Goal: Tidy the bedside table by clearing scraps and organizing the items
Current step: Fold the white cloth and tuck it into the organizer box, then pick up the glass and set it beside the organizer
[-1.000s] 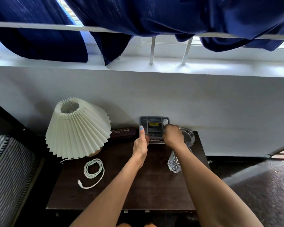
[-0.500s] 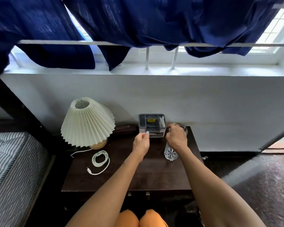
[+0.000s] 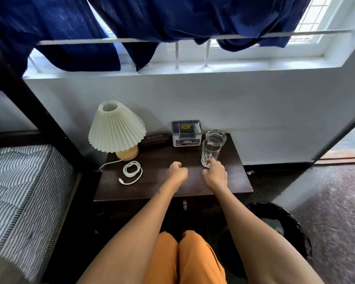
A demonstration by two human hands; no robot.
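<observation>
Bedside table [image 3: 223, 187]: dark wooden top, centre of the frame, its far edge against the white wall.
Drinking glass [image 3: 211, 151]: clear and tall, it stood upright right of centre, long axis vertical, base nearest me.
Right hand [image 3: 215, 174]: my fingers [image 3: 210, 161] touched the foot of the drinking glass; they were curled loosely, and whether they had closed around it I could not tell.
Left hand [image 3: 177, 172]: curled into a loose fist holding nothing visible, hovering over bare wood left of the drinking glass and apart from it.
Key relation: the drinking glass lay just above my right hand in the frame and up and to the right of my left, so the right was plainly the nearer. I judged that any lift or slide should fall to it.
Ashtray [image 3: 215, 136]: clear glass, directly above the drinking glass in the frame, close to or touching it.
Grey box [image 3: 186, 133]: upper centre of the table, against the wall.
Dark case [image 3: 155, 139]: flat, between the grey box and the lamp [image 3: 116, 128].
White cable [image 3: 131, 171]: coiled, lower left of the tabletop, nearer my left hand.
Bin [image 3: 283, 228]: dark, on the floor at lower right.
Risk: as I judged it, a tall glass gripped low could tip towards the ashtray.
</observation>
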